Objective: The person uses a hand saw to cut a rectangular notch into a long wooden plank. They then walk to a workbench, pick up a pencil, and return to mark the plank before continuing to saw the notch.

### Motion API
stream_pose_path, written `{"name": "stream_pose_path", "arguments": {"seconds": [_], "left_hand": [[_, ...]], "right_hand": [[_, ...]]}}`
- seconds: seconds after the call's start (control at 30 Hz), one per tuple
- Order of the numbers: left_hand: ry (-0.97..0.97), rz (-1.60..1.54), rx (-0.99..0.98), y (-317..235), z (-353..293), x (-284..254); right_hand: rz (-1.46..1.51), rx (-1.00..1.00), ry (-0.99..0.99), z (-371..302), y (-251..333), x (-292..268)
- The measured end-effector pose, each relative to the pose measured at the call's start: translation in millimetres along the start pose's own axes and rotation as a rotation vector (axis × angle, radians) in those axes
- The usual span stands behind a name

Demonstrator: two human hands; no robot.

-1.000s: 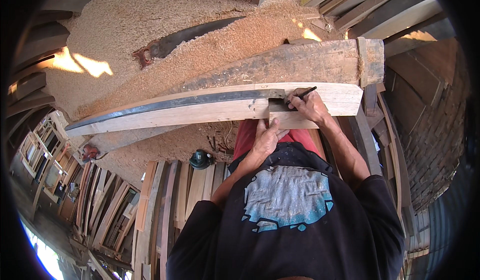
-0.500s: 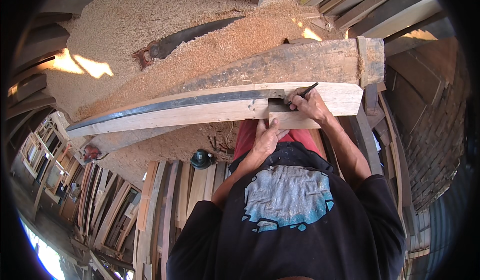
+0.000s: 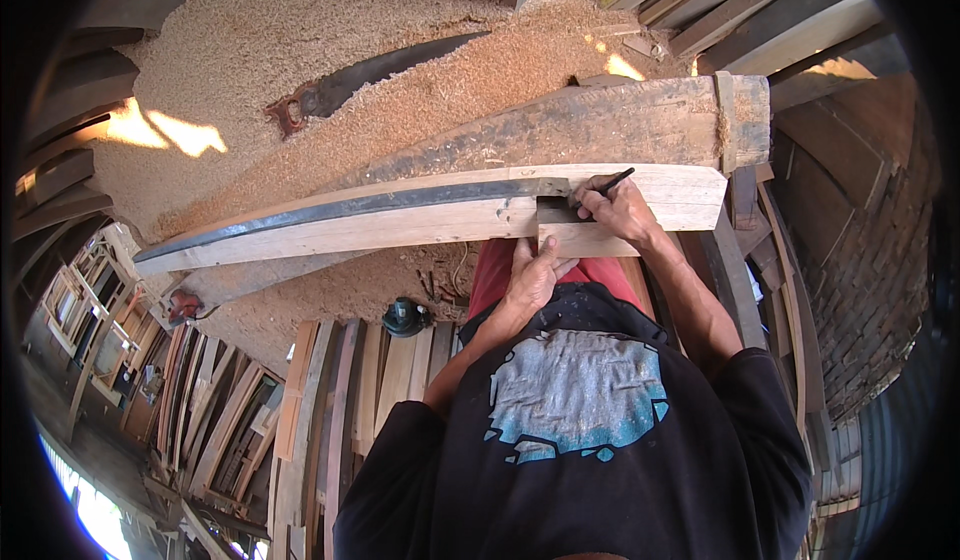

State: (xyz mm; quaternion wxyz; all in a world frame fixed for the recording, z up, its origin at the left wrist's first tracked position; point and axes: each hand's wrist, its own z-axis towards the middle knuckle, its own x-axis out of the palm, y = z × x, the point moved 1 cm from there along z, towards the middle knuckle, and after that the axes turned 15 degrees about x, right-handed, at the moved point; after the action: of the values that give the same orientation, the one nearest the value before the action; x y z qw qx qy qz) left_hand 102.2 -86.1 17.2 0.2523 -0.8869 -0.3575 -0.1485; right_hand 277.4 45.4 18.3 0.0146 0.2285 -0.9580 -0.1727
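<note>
A long pale plank (image 3: 420, 226) lies across in front of me, with a dark strip (image 3: 350, 204) running along its top. Over its right part sits a pale wooden block (image 3: 590, 241), next to a dark gap. My left hand (image 3: 533, 278) grips the near left corner of this block from below, thumb against its face. Closed around a slim black pen (image 3: 621, 177), my right hand (image 3: 622, 210) rests on the wood just right of the gap. The pen's upper end points up and right; its tip is hidden by the fingers.
A broad weathered beam (image 3: 560, 135) lies just beyond the plank. A handsaw (image 3: 370, 75) rests on the sawdust farther back. A dark green power tool (image 3: 405, 317) and stacked boards (image 3: 385, 380) are at the near left. More timber (image 3: 770, 30) leans at the far right.
The pen tilts slightly lower, with a small shift of my right hand. My left hand, the block and the plank look unmoved.
</note>
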Motion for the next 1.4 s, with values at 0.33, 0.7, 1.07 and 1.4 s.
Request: {"name": "stream_pose_path", "arguments": {"seconds": [0.33,0.7,1.07,1.4], "left_hand": [[-0.009,-0.007,-0.011,-1.3,-0.3,1.6],[-0.009,0.007,0.000,-0.5,-0.3,0.6],[0.130,0.154,0.178,6.4,-5.4,-23.2],[0.263,0.109,0.437,-86.3,-15.7,-18.2]], "right_hand": [[-0.004,-0.023,0.007,1.1,-1.2,-1.1],[-0.025,0.003,0.079,-0.3,-0.3,-7.1],[-0.303,-0.219,-0.104,-60.2,12.9,-38.2],[-0.386,-0.418,0.016,-107.8,31.9,-1.7]]}}
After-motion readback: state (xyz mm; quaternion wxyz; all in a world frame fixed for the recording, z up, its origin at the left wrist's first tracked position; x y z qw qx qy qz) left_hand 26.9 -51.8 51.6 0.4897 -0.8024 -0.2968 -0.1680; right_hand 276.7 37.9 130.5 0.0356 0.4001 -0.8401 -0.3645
